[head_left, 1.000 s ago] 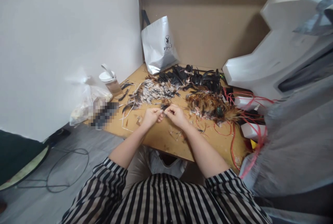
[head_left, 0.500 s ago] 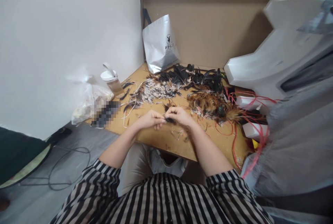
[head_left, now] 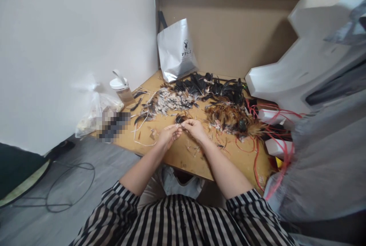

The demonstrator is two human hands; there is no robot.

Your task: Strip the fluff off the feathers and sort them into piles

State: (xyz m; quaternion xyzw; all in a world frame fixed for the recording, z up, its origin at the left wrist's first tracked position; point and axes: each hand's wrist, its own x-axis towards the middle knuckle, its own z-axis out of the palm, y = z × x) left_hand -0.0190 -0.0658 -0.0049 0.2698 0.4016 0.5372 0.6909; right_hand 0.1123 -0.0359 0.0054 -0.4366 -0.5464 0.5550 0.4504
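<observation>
Where fingertips meet, both hands (head_left: 180,131) pinch one dark, wispy feather (head_left: 180,118).

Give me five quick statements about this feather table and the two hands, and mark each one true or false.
1. The left hand and right hand meet fingertip to fingertip over the wooden table. True.
2. The white bottle lies tipped over. False: it stands upright near the wall.
3. The silver bag leans against the brown board behind the table. True.
4. The black feathers lie nearer the person than the brown feathers. False: they lie farther back.
5. Red cords run along the table's left side. False: its right side.
</observation>
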